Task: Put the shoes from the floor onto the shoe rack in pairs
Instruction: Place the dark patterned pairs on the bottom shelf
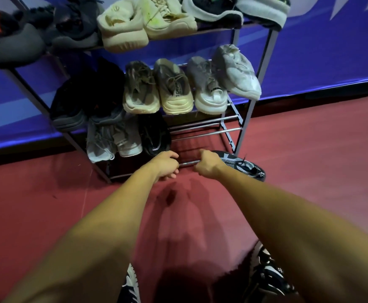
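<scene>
A black and grey knit shoe (245,166) lies low by the rack's right front leg, toe pointing right. My right hand (208,164) is closed on its heel end. The metal shoe rack (229,131) has three tiers. On the bottom tier stand a grey and white pair (113,142) and one black shoe (154,134), with bare bars to the right of them. My left hand (167,164) hovers at the bottom front bar just below the black shoe, fingers loosely curled and holding nothing.
The middle tier holds a dark pair (86,99), a beige pair (157,88) and a pale grey pair (222,77). The top tier is full of shoes (143,25). Behind is a blue wall banner (323,60). The floor (310,176) is red. My own feet (266,276) are at the bottom edge.
</scene>
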